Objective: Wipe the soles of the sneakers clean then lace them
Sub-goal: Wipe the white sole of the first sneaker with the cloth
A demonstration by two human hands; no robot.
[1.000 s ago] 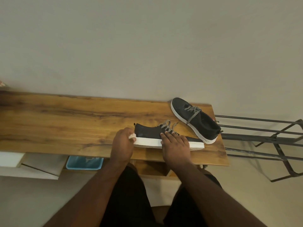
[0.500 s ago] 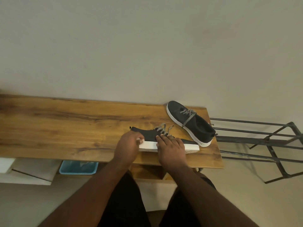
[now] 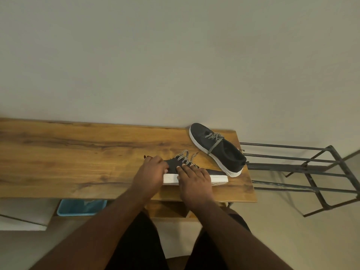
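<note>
Right now a black sneaker (image 3: 176,164) lies tipped on its side near the front edge of the wooden bench (image 3: 78,152), its white sole (image 3: 170,179) facing the person. The left hand (image 3: 150,175) curls over the heel end, its grip closed around that end; whether it also holds a cloth cannot be told. The right hand (image 3: 194,181) lies over the middle of the shoe, fingers bent down across the upper and sole, holding it in place. Striped laces (image 3: 184,157) trail loose from the sneaker onto the wood. The second sneaker (image 3: 218,149) stands upright at the far right corner of the bench, apart from the first. A metal rack (image 3: 311,172) stands to the right, and a blue bin (image 3: 81,207) sits below the bench.
</note>
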